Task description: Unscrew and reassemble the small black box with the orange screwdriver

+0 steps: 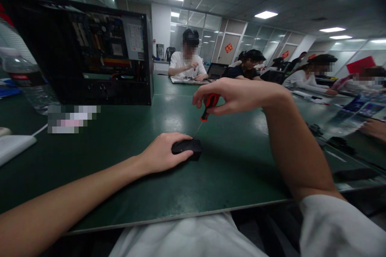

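A small black box-shaped device [195, 150] lies on the green tabletop [238, 168]. My left hand [164, 151] grips it from the left, fingers along the far side and thumb along the near side. Above it, my right hand [224, 95] is closed around the red and black handle of a screwdriver [205, 113]. The thin shaft slants down and to the left, its tip at the top of the device near my left fingertips. Whether the tip sits in a screw is too small to tell.
An opened black computer case [147, 60] stands at the back left, beside a plastic bottle [30, 80]. A white object [15, 146] lies at the left edge. Across the table a person [187, 62] works; others sit to the right, near another clear bottle [358, 106].
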Action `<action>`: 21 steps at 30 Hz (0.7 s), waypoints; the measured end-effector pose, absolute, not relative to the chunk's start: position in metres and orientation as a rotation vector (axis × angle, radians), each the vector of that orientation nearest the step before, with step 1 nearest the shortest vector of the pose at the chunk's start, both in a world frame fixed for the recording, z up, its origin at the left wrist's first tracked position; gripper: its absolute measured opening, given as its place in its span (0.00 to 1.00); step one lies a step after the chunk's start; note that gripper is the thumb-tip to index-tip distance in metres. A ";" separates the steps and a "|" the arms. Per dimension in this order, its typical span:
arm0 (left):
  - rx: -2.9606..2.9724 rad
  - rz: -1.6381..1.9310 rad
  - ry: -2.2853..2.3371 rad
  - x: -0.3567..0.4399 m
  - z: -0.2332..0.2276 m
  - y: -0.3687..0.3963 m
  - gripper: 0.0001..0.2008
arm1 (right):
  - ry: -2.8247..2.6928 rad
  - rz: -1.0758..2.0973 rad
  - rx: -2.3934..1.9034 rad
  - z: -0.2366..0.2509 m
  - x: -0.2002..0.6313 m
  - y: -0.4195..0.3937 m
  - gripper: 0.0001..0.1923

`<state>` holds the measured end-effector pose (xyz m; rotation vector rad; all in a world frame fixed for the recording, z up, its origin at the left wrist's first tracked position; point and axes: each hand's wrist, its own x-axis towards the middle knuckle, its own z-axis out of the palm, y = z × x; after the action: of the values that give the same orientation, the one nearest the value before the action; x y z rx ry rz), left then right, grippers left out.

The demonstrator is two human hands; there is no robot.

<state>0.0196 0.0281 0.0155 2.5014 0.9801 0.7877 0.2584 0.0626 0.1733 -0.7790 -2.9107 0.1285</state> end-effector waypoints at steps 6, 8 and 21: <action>2.609 0.735 1.034 0.014 0.022 0.026 0.18 | -3.049 0.223 -1.095 0.170 0.263 0.067 0.16; 2.597 0.732 1.032 0.013 0.021 0.026 0.19 | -3.071 0.336 -1.088 0.169 0.263 0.068 0.16; 2.552 0.745 1.011 0.015 0.017 0.028 0.18 | -3.121 0.616 -1.072 0.174 0.275 0.065 0.15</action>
<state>0.0152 0.0278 0.0169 2.5519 1.0110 0.7449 0.2749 0.0645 0.1742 -1.0721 -3.1208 0.6162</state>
